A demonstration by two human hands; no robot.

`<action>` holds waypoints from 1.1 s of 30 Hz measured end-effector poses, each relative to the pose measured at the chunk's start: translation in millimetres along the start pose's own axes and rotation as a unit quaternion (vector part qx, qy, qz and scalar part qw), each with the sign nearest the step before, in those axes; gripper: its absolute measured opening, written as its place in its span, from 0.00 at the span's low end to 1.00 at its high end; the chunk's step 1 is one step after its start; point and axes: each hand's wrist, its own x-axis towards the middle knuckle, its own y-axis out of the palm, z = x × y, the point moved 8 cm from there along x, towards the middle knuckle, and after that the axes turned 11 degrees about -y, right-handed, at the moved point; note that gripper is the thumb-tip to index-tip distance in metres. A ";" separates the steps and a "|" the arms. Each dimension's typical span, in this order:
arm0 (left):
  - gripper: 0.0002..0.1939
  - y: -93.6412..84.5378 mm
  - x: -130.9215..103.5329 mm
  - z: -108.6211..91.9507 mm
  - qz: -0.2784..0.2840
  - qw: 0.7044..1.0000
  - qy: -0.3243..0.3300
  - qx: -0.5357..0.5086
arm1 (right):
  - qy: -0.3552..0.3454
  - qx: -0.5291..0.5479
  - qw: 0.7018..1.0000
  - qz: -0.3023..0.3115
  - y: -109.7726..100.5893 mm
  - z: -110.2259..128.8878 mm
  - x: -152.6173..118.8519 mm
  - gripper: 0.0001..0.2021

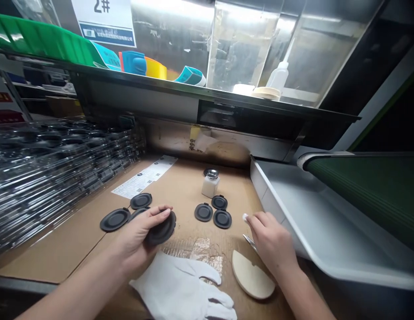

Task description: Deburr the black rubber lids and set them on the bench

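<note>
Brown cardboard [93, 231] covers the workbench, with a steel shelf [207, 95] running across above it and a green conveyor belt [370, 191] off to the right. On the shelf sit a green bin [43, 40], some blue and yellow pieces and a white squeeze bottle [280, 73]; what the bin holds cannot be seen from here. A stack of clear plastic trays [53, 173] fills the left side of the bench, their pockets dark, though whether parts lie in them cannot be told.

The left hand [140, 238] is curled around a black round disc [162, 229], thumb on top and fingers under its edge, lifting it just off the cardboard. Two more black discs [115, 219] lie just left of that hand, one behind the other. A cluster of 3 smaller black discs [217, 212] sits in the middle of the bench, near a small white dispenser bottle [210, 183] with a metal top.

The right hand [271, 242] is closed in a pinch on metal tweezers [249, 241], with a small white swab [245, 217] showing at the fingertips. Just below it lies a pale round pad [251, 275], and a white cotton glove [186, 286] lies flat between the 2 forearms. A shallow grey tray [327, 231] stands at the right edge of the cardboard, beside the belt; nothing shows inside it. A printed paper label strip [145, 177] lies toward the back left.
</note>
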 end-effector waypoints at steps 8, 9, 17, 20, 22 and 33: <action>0.13 9.7 -9.7 68.5 0.073 0.942 -0.184 -0.271 | 0.014 -0.008 0.997 0.072 30.2 -14.2 16.5 0.08; 0.14 11.8 -11.4 72.5 0.088 0.930 -0.201 -0.296 | 0.010 0.001 0.997 0.080 28.4 -9.1 11.4 0.07; 0.16 7.6 -16.6 78.1 0.053 0.960 -0.140 -0.238 | 0.080 0.012 0.979 0.185 19.4 6.0 -47.9 0.05; 0.17 14.8 -21.6 80.6 0.094 0.974 -0.106 -0.178 | 0.121 0.019 0.966 0.229 26.0 -3.3 -57.4 0.05; 0.20 18.9 -24.0 81.7 0.124 0.983 -0.068 -0.115 | 0.132 0.031 0.962 0.236 28.0 -6.8 -58.6 0.04; 0.22 20.8 -17.7 75.7 0.073 0.969 0.098 0.214 | 0.033 0.191 0.981 0.011 -50.4 32.2 -22.6 0.10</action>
